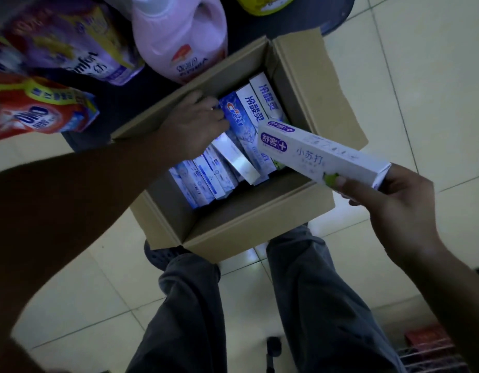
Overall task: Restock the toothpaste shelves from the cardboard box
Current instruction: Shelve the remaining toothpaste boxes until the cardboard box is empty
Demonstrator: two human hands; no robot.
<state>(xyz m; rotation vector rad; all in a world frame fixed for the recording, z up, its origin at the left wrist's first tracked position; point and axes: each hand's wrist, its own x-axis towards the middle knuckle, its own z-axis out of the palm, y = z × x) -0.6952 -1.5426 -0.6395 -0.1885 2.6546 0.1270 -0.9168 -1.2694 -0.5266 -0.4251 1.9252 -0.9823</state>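
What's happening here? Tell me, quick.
A person stands over the open cardboard box on the floor. The right hand holds a white toothpaste carton by one end above the box. The left hand reaches inside, fingers curled on a blue Crest carton. More cartons lie in the box.

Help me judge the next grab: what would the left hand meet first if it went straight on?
The left hand would meet the blue Crest carton in the cardboard box; its fingertips seem to touch it.
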